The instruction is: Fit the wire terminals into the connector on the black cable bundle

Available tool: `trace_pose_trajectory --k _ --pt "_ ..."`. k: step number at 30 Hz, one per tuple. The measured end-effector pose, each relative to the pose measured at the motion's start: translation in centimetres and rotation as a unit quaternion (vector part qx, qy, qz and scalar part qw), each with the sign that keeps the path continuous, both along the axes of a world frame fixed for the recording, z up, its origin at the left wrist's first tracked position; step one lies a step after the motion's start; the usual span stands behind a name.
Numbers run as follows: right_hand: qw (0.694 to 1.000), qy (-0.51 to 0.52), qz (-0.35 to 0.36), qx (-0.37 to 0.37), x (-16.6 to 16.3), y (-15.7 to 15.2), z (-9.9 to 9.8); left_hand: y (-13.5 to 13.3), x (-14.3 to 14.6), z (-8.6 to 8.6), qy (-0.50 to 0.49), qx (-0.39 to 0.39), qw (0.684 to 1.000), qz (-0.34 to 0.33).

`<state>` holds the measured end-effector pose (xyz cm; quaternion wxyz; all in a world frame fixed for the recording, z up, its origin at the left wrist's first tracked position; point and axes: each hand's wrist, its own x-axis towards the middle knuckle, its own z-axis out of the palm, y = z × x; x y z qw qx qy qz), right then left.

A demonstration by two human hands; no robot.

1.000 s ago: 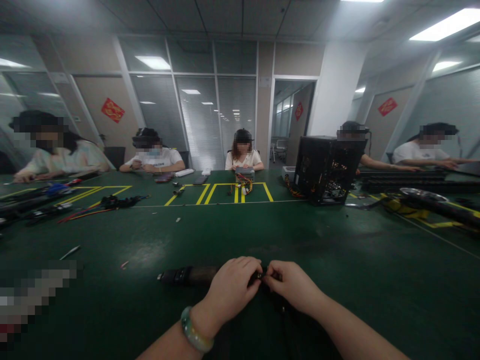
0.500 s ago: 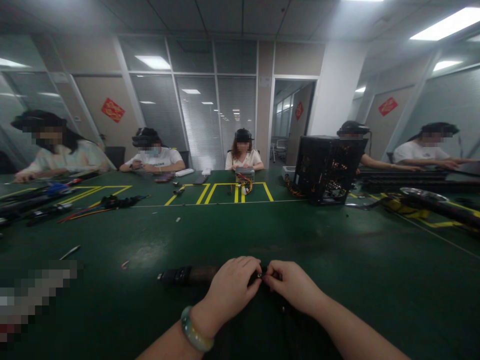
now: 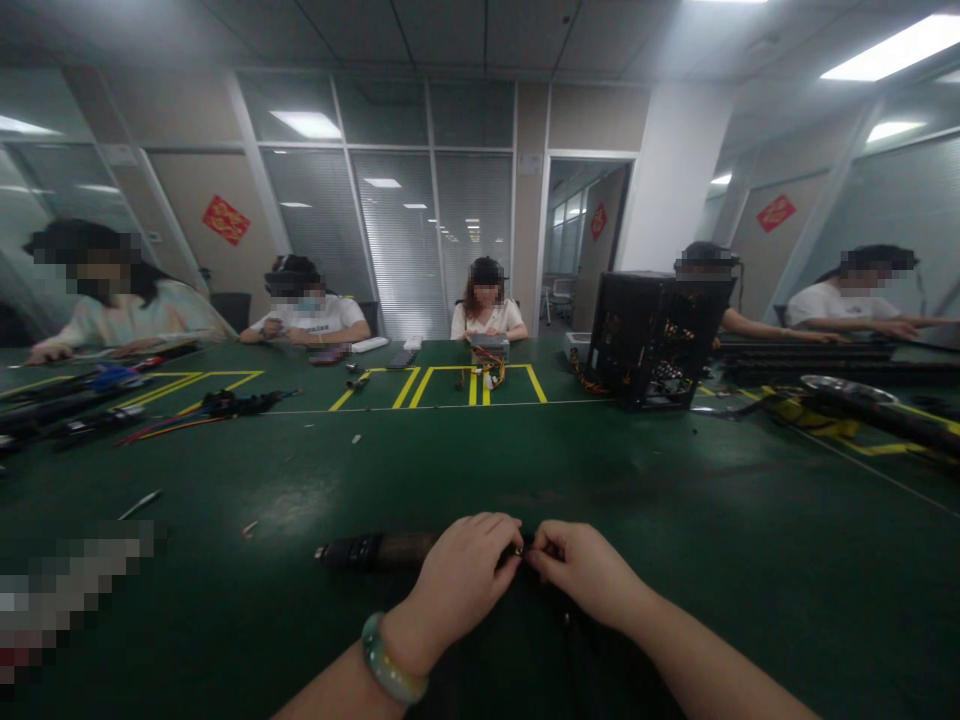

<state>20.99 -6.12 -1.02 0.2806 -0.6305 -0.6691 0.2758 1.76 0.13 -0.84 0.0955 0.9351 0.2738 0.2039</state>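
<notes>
A dark cylindrical tool-like body (image 3: 375, 550) lies across the green table, its narrow metal-tipped end pointing left. My left hand (image 3: 472, 560), with a green bangle (image 3: 391, 660) on its wrist, is wrapped over the right part of this body. My right hand (image 3: 577, 565) is closed in a pinch right beside it, fingertips almost touching my left fingers. A small shiny metal bit (image 3: 519, 551) shows between the two hands. What the right fingertips hold is too small and dark to make out. Below the hands the surface is dark, with a tiny bright spot.
A black computer case (image 3: 637, 340) stands at the back right. Cables (image 3: 240, 402) and black parts lie at the left; a wired power supply (image 3: 490, 348) sits at the far middle. A thin pen-like rod (image 3: 140, 504) lies near left. Several people sit around the table.
My hands and the dark cylindrical body stay nearly still. No grip has visibly changed.
</notes>
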Motion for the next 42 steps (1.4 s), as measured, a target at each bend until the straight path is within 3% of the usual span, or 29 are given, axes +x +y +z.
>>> trace_pose_trajectory --k 11,21,42 --pt "1.000 0.010 0.004 0.003 0.21 0.17 -0.79 -0.01 0.05 0.04 0.010 -0.004 1.000 0.008" --pt "1.000 0.012 0.003 -0.007 0.00 -0.01 0.02 -0.17 0.05 0.36 0.013 -0.011 1.000 0.009" --pt "1.000 0.013 0.012 -0.003 0.12 0.08 -0.15 -0.14 -0.03 0.43 0.001 -0.006 1.000 0.003"
